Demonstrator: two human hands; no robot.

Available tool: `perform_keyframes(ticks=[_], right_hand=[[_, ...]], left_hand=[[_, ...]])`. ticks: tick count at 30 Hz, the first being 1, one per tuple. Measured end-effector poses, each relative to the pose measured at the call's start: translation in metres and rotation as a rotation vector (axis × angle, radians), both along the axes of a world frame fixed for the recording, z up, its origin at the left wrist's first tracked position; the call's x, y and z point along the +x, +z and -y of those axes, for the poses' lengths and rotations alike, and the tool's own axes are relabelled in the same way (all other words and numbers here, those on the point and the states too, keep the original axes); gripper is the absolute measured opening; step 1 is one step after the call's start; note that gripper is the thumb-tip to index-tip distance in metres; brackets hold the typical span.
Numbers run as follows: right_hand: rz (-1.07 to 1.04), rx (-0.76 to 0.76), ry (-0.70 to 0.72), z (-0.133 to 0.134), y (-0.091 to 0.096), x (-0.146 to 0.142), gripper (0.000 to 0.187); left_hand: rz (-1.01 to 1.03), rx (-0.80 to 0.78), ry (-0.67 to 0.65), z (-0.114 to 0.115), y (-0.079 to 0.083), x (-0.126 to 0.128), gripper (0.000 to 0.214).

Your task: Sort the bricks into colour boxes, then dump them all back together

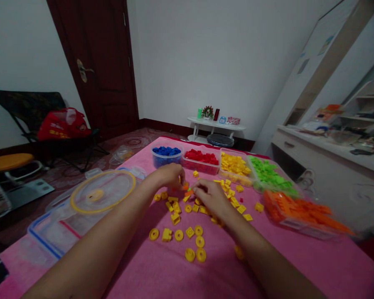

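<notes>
My left hand [173, 175] reaches over the pink cloth with its fingers closed on an orange toy block [185, 187]. Close beside it, my right hand [208, 193] pinches at another small orange block [189, 192], and a bit of green shows between the two hands. Around and below both hands lie many loose yellow blocks [175, 218] and yellow wheels [178, 235]. Just beyond the hands stand tubs of blue blocks [166, 152], red blocks [202, 156] and yellow blocks [235, 165]. The fingertips are partly hidden, and the held pieces are small.
Green blocks [272, 174] and orange blocks [302, 209] fill tubs on the right. Clear lids [102, 192] with yellow and blue rims are stacked at the left. A white cabinet [330, 158] stands to the right, and a chair with a red bag [64, 124] to the left.
</notes>
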State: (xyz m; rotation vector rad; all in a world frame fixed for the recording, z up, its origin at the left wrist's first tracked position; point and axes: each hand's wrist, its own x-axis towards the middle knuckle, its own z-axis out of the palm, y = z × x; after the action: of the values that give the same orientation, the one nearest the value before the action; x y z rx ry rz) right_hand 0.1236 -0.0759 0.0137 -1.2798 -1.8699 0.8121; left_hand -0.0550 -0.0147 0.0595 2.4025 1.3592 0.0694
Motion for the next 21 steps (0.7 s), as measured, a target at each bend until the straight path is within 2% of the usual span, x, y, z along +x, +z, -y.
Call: perform_keyframes(ticks=[4, 6, 9, 11, 14, 16, 19, 21], right_hand=[[-0.644, -0.385, -0.138, -0.010, 0.001, 0.009, 0.016], [-0.902, -0.576, -0.114, -0.008, 0.004, 0.009, 0.020], [-1.102, -0.792, 0.007, -0.004, 0.009, 0.007, 0.032], [-1.150, -0.814, 0.055, -0.004, 0.014, 0.009, 0.033], [-1.040, -0.667, 0.001, -0.009, 0.022, 0.024, 0.022], [-0.844, -0.492, -0.080, -0.013, 0.029, 0.043, 0.020], [-0.397, -0.282, -0.191, -0.018, 0.042, 0.078, 0.022], [-0.001, -0.215, -0.238, -0.020, 0.048, 0.098, 0.023]], left_hand=[[0.353, 0.093, 0.029, -0.001, 0.008, 0.004, 0.013], [0.490, 0.113, -0.009, 0.005, 0.012, 0.014, 0.015], [0.586, 0.125, -0.108, 0.018, 0.018, 0.029, 0.021], [0.585, 0.155, -0.138, 0.022, 0.019, 0.034, 0.024], [0.485, 0.168, -0.112, 0.020, 0.014, 0.031, 0.014], [0.368, 0.075, -0.104, 0.018, 0.006, 0.027, 0.010], [0.171, -0.124, -0.121, 0.019, -0.008, 0.028, 0.011], [0.066, -0.164, -0.094, 0.022, -0.016, 0.032, 0.009]])
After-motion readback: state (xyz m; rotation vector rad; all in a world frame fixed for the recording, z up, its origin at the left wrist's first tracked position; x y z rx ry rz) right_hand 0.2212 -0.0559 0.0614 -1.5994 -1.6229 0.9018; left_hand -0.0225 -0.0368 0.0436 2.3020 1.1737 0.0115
